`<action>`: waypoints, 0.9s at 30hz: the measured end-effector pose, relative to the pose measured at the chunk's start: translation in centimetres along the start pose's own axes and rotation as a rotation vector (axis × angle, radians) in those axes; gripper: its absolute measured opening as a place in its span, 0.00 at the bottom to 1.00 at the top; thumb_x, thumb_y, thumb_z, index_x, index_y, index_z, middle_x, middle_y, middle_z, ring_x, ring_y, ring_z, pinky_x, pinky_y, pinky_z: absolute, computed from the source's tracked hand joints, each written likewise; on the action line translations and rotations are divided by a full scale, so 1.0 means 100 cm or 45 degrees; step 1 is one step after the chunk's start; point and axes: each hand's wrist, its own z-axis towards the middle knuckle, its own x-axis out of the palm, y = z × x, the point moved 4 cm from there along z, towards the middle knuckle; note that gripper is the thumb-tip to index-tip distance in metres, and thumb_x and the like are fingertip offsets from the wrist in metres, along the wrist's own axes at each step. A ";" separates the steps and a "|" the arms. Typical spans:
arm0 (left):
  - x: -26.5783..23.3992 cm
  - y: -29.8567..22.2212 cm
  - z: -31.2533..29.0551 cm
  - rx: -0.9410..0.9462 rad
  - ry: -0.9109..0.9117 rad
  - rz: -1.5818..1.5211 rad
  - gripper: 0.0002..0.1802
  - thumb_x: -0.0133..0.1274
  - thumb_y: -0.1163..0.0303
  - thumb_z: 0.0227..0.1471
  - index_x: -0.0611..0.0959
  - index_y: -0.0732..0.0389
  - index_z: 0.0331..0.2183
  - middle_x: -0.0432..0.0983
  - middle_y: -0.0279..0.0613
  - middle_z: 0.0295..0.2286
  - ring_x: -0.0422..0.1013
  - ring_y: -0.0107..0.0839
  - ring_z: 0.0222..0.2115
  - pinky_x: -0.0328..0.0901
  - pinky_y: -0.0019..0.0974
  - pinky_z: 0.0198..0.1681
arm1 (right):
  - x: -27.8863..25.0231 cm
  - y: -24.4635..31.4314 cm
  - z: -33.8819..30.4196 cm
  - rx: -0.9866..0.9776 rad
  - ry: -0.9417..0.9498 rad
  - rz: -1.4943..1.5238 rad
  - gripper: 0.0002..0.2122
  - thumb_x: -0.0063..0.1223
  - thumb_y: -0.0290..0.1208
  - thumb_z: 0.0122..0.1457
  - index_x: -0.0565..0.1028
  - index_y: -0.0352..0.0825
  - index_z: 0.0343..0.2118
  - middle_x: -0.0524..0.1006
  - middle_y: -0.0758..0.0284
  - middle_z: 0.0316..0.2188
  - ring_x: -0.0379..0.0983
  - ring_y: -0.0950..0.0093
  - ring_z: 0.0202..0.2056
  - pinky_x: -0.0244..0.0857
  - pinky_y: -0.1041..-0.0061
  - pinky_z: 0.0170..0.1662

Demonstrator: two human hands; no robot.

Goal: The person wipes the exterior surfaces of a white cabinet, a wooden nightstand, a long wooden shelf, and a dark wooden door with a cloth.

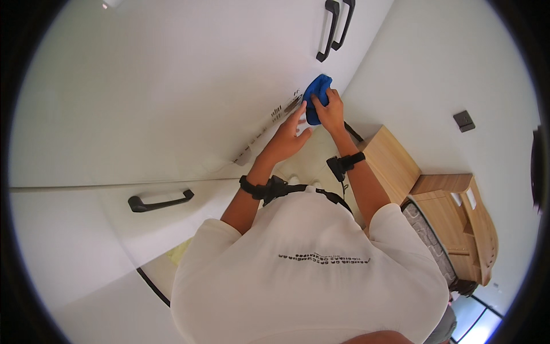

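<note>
A blue cloth (317, 92) is bunched against the glossy white cabinet door (189, 92), just below a pair of black handles. My right hand (331, 112) grips the cloth with fingers and thumb closed round its near side. To its left, my left hand (285, 140) is held with fingers stretched out and thumb apart, its fingertips beside the cloth's lower left edge. Nothing shows in the left hand. Whether its fingertips touch the door or the cloth I cannot tell. Dark marks and a pale patch show on the door beside the left hand.
A black handle (160, 202) juts from another white door at the left. Along the right wall stand a wooden cabinet (392, 157) and a wooden headboard (452, 212) by a grey patterned mattress (427, 236). A dark socket plate (464, 121) is on that wall.
</note>
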 end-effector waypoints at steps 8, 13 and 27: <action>-0.028 -0.045 0.002 0.345 -0.271 -0.317 0.30 0.48 0.79 0.56 0.65 0.62 0.61 0.63 0.47 0.59 0.61 0.38 0.60 0.59 0.42 0.60 | -0.009 0.026 0.007 -0.050 -0.165 0.048 0.13 0.60 0.32 0.50 0.74 0.28 0.33 0.72 0.53 0.29 0.71 0.53 0.31 0.65 0.61 0.36; -0.022 -0.050 0.007 0.375 -0.286 -0.294 0.31 0.45 0.81 0.58 0.61 0.63 0.62 0.62 0.46 0.60 0.57 0.36 0.62 0.55 0.41 0.63 | -0.015 -0.010 0.015 0.028 -0.150 0.083 0.14 0.60 0.31 0.51 0.75 0.30 0.40 0.73 0.55 0.31 0.72 0.57 0.33 0.66 0.63 0.38; 0.021 -0.141 0.093 0.512 -0.930 0.245 0.16 0.50 0.80 0.54 0.83 0.61 0.44 0.68 0.50 0.53 0.64 0.43 0.56 0.57 0.41 0.59 | -0.043 -0.091 0.097 -0.132 0.111 0.266 0.16 0.60 0.28 0.51 0.71 0.31 0.41 0.74 0.54 0.34 0.74 0.58 0.38 0.67 0.65 0.42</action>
